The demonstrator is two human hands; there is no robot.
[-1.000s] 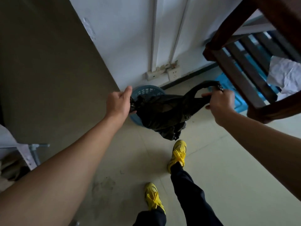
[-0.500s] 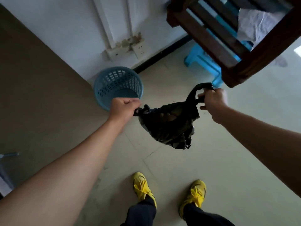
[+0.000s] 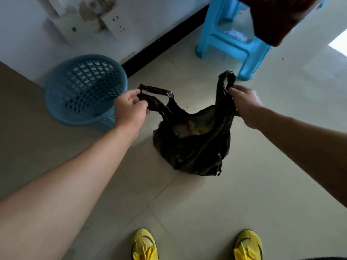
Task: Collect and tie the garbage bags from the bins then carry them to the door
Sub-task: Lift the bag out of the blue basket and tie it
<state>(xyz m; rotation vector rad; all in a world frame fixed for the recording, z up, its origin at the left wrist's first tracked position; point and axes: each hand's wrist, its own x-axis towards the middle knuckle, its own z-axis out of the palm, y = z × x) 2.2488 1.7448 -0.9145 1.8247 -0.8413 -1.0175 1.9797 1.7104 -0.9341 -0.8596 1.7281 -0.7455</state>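
Down on the tiled floor sits the black garbage bag, its mouth open, between two outstretched arms. Left hand pinches one handle loop; right hand grips the other, raised upright. Just left of the bag stands a blue mesh bin against the wall; a blue stool stands behind.

There is one black garbage bag, and it has two handle loops, the left loop and the right loop. One blue bin and one blue stool are on the floor. I count two hands, the left hand and the right hand. There are two yellow shoes, the left shoe and the right shoe, and one white socket plate on the wall.
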